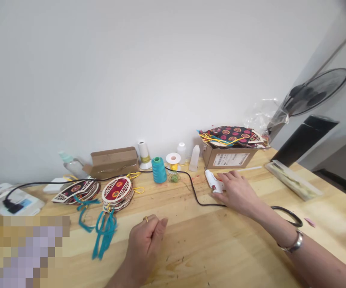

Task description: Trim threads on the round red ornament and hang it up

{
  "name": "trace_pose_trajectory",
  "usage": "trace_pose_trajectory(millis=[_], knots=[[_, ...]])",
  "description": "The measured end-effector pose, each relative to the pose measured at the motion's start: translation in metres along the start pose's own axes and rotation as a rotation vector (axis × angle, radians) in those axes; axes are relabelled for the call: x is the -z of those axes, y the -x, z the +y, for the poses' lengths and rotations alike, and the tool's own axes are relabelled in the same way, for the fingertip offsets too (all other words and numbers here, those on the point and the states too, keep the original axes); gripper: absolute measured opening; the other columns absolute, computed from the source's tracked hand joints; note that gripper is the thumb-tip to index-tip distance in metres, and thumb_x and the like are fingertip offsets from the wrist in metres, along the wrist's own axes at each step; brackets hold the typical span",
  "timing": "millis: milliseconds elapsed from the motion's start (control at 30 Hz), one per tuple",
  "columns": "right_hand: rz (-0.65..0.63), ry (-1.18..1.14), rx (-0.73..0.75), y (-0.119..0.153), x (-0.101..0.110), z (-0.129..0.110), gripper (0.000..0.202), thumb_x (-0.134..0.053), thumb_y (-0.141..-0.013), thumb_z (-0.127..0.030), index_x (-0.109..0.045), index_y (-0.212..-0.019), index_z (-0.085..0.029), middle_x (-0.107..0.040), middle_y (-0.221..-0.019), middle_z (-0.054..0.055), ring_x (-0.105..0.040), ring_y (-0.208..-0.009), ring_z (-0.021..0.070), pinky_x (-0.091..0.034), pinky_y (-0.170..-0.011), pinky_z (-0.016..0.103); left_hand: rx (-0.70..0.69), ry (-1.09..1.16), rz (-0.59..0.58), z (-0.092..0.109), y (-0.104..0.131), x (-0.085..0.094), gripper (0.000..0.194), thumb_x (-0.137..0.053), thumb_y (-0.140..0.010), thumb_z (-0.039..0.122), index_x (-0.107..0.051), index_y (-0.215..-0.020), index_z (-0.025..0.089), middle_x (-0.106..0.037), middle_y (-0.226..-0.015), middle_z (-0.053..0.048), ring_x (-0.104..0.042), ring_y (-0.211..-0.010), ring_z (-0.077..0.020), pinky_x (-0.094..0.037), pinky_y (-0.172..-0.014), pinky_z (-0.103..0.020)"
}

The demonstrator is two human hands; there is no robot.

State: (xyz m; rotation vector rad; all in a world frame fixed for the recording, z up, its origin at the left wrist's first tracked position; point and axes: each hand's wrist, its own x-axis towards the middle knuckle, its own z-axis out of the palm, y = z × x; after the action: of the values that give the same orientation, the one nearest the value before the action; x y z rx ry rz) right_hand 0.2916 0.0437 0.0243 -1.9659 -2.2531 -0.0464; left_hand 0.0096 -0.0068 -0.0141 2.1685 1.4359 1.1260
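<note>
My right hand (239,193) reaches across the table and has its fingers round the handle of a white glue gun (211,181), which lies with its nozzle pointing away from me. My left hand (145,242), with a ring on one finger, rests on the wood in a loose fist; nothing shows in it. To the left of that hand is a stack of oval red patterned ornaments (117,191) with teal tassels (104,236). Beside it lies a second stack of fan-shaped ornaments (78,191).
A teal thread cone (159,171), a yellow thread spool (173,159) and a white cone (144,154) stand along the wall. A cardboard box (229,157) holds patterned fabric pieces. A black cord (192,188) crosses the table (191,248). At right are a clear tray (293,180) and a fan (317,92).
</note>
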Motion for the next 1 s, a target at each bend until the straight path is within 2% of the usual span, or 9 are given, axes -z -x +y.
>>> trace_pose_trajectory(millis=[267, 367, 433, 533, 600, 633, 733, 900, 1000], knots=[[-0.176, -0.068, 0.147, -0.006, 0.009, 0.028, 0.055, -0.051, -0.074, -0.020, -0.049, -0.129, -0.018, -0.059, -0.121, 0.012, -0.042, -0.116, 0.0274, -0.034, -0.093, 0.040, 0.025, 0.002, 0.000, -0.004, -0.001, 0.003, 0.038, -0.042, -0.090, 0.025, -0.035, -0.053, 0.020, -0.037, -0.049, 0.004, -0.040, -0.046, -0.0093, -0.032, -0.049, -0.022], [-0.168, -0.025, 0.140, -0.005, 0.016, 0.034, 0.056, -0.050, -0.074, -0.016, -0.048, -0.130, -0.018, -0.055, -0.127, 0.013, -0.040, -0.118, 0.0291, -0.035, -0.093, 0.044, 0.027, 0.016, -0.001, -0.003, -0.001, 0.003, 0.038, -0.042, -0.090, 0.025, -0.037, -0.053, 0.020, -0.039, -0.049, 0.004, -0.041, -0.046, -0.0093, -0.032, -0.049, -0.022], [-0.089, -0.070, 0.169, -0.006, 0.019, 0.024, 0.055, -0.053, -0.074, -0.021, -0.049, -0.129, -0.017, -0.053, -0.129, 0.013, -0.040, -0.119, 0.0289, -0.035, -0.094, 0.044, 0.031, 0.016, 0.005, -0.002, -0.001, 0.003, 0.037, -0.042, -0.090, 0.025, -0.037, -0.053, 0.020, -0.040, -0.049, 0.004, -0.041, -0.047, -0.0093, -0.032, -0.049, -0.022], [0.006, -0.246, 0.226, -0.011, 0.021, -0.015, 0.037, -0.051, -0.081, -0.027, -0.060, -0.115, -0.017, -0.062, -0.116, 0.011, -0.051, -0.109, 0.0237, -0.039, -0.089, 0.034, 0.041, 0.022, -0.001, 0.000, 0.000, 0.005, 0.037, -0.040, -0.090, 0.025, -0.037, -0.054, 0.020, -0.040, -0.049, 0.004, -0.042, -0.048, -0.0095, -0.032, -0.050, -0.022], [-0.019, -0.319, 0.199, -0.017, 0.020, -0.047, 0.025, -0.045, -0.086, -0.027, -0.068, -0.089, -0.017, -0.068, -0.092, 0.008, -0.060, -0.086, 0.0191, -0.042, -0.075, 0.028, 0.038, 0.039, -0.005, 0.001, 0.001, 0.007, 0.036, -0.039, -0.090, 0.025, -0.036, -0.054, 0.020, -0.040, -0.050, 0.003, -0.042, -0.049, -0.0098, -0.032, -0.051, -0.022], [-0.049, -0.316, 0.179, -0.021, 0.018, -0.062, 0.029, -0.042, -0.087, -0.027, -0.067, -0.075, -0.017, -0.068, -0.080, 0.007, -0.060, -0.073, 0.0172, -0.041, -0.066, 0.026, 0.042, 0.047, -0.001, 0.001, 0.001, 0.008, 0.036, -0.040, -0.090, 0.025, -0.035, -0.054, 0.020, -0.040, -0.050, 0.003, -0.041, -0.049, -0.0100, -0.032, -0.051, -0.022], [-0.126, -0.271, 0.127, -0.037, 0.009, -0.089, 0.034, -0.043, -0.087, -0.026, -0.063, -0.061, -0.017, -0.066, -0.064, 0.005, -0.059, -0.059, 0.0148, -0.036, -0.054, 0.024, 0.044, 0.059, 0.014, 0.002, 0.001, 0.010, 0.036, -0.040, -0.089, 0.025, -0.034, -0.054, 0.021, -0.041, -0.050, 0.003, -0.040, -0.049, -0.0104, -0.031, -0.051, -0.023], [-0.072, -0.163, -0.096, -0.066, -0.009, -0.087, 0.028, -0.044, -0.086, -0.019, -0.067, -0.072, -0.012, -0.070, -0.080, 0.018, -0.067, -0.075, 0.0238, -0.041, -0.061, 0.028, 0.034, 0.037, 0.032, 0.001, 0.000, 0.009, 0.036, -0.040, -0.089, 0.024, -0.035, -0.053, 0.020, -0.041, -0.049, 0.003, -0.041, -0.048, -0.0104, -0.031, -0.051, -0.023], [-0.020, -0.121, -0.217, -0.076, -0.012, -0.076, 0.026, -0.048, -0.085, -0.024, -0.066, -0.086, -0.005, -0.068, -0.087, 0.025, -0.067, -0.083, 0.0299, -0.044, -0.065, 0.032, 0.044, 0.033, 0.042, 0.001, 0.000, 0.007, 0.037, -0.040, -0.089, 0.024, -0.034, -0.053, 0.020, -0.040, -0.049, 0.003, -0.040, -0.047, -0.0101, -0.031, -0.050, -0.023]])
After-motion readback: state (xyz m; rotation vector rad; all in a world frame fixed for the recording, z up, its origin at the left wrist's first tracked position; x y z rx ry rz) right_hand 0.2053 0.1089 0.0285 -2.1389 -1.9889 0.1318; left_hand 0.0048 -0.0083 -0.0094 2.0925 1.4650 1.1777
